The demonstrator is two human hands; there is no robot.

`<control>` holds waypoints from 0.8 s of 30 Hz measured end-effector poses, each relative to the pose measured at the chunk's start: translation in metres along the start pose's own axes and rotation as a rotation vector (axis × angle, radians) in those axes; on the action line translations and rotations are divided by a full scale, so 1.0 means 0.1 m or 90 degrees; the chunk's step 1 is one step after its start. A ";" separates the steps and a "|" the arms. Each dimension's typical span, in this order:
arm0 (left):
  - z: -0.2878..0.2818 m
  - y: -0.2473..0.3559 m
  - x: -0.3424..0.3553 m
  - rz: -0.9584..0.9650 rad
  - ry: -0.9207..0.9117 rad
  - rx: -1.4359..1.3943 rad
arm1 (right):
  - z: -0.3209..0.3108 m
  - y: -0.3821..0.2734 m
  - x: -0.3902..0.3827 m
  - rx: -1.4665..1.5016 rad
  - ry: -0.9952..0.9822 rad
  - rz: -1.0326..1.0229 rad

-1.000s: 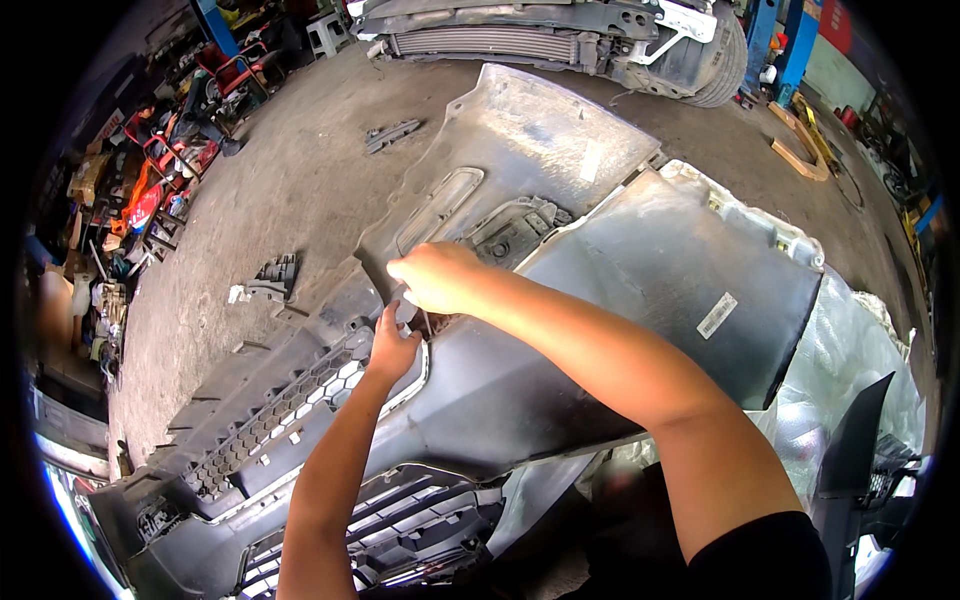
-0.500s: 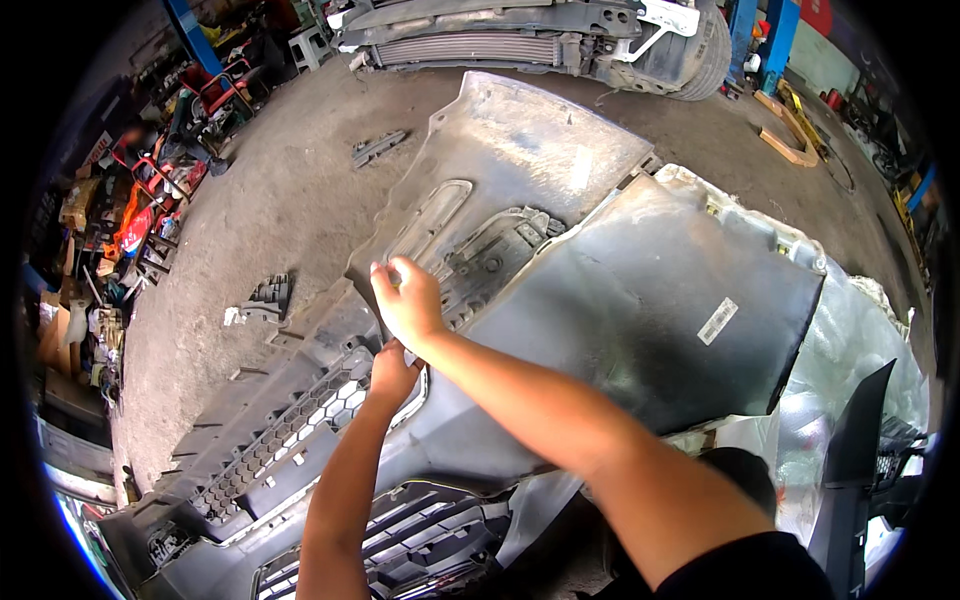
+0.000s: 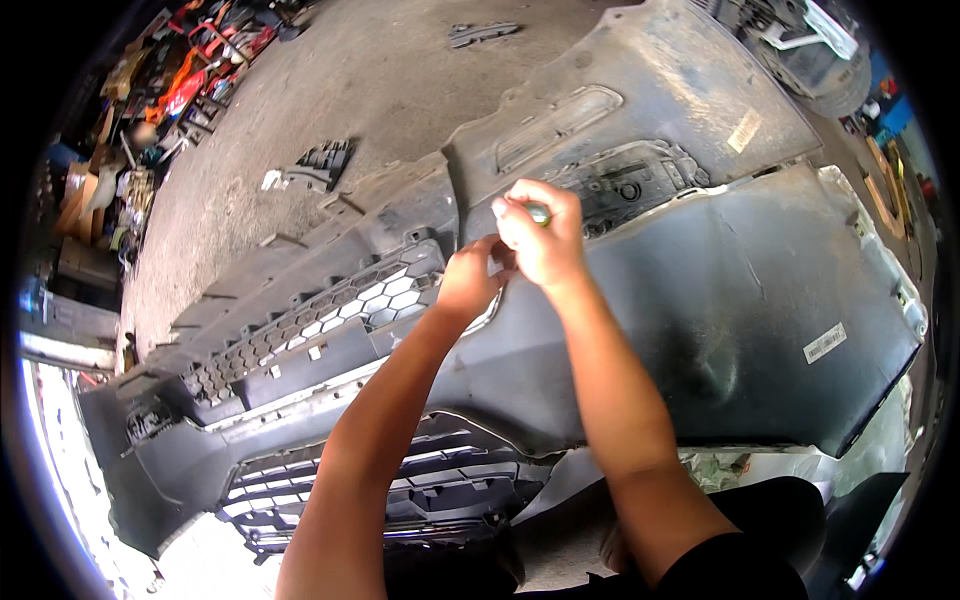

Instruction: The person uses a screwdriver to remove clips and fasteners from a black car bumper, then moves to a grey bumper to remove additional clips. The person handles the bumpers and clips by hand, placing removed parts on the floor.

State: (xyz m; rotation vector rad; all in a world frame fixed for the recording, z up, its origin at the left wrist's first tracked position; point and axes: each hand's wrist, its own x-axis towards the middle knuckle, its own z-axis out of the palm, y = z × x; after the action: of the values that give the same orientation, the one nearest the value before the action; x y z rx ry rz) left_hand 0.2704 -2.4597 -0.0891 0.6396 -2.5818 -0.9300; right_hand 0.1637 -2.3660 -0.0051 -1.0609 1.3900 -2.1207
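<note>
A large dark car bumper cover (image 3: pixel 640 300) lies in front of me, its inner side facing up. A honeycomb grille (image 3: pixel 330 300) runs along its left part, and a slatted grille (image 3: pixel 400 490) sits nearer to me. My right hand (image 3: pixel 543 235) is closed in a fist around a green-ended handle (image 3: pixel 539 213), a screwdriver by its look; the tip is hidden. Just below and left, my left hand (image 3: pixel 470 280) is closed at the end of the honeycomb grille, against the bumper. What its fingertips pinch is hidden.
Two loose dark plastic pieces lie on the concrete floor: a bracket (image 3: pixel 325 165) and a longer strip (image 3: pixel 484 34). Clutter and boxes (image 3: pixel 85 190) line the left side. A car's stripped end with its wheel (image 3: pixel 835 80) stands at the far right.
My view has turned, so the bumper and both hands appear farther right. Both hands stay together at the grille's end, and the green handle end now shows in my right fist.
</note>
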 end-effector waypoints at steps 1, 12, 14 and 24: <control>0.00 -0.04 -0.01 0.006 0.011 -0.004 | -0.04 -0.04 0.03 0.062 -0.099 0.019; 0.00 -0.22 -0.05 -0.045 0.006 0.054 | 0.16 -0.10 0.11 0.124 -0.014 0.116; -0.01 -0.10 -0.03 -0.072 -0.019 0.053 | -0.10 -0.18 0.32 0.122 -0.261 0.224; -0.11 -0.06 -0.11 -0.075 -0.027 0.099 | 0.05 -1.10 0.53 -0.848 -0.491 0.070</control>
State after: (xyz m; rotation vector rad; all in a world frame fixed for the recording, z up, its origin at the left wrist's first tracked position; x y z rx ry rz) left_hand 0.2866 -2.4634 -0.0870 0.8306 -2.6987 -0.7908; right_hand 0.1420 -2.3569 0.1154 -1.8318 2.2221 -0.2987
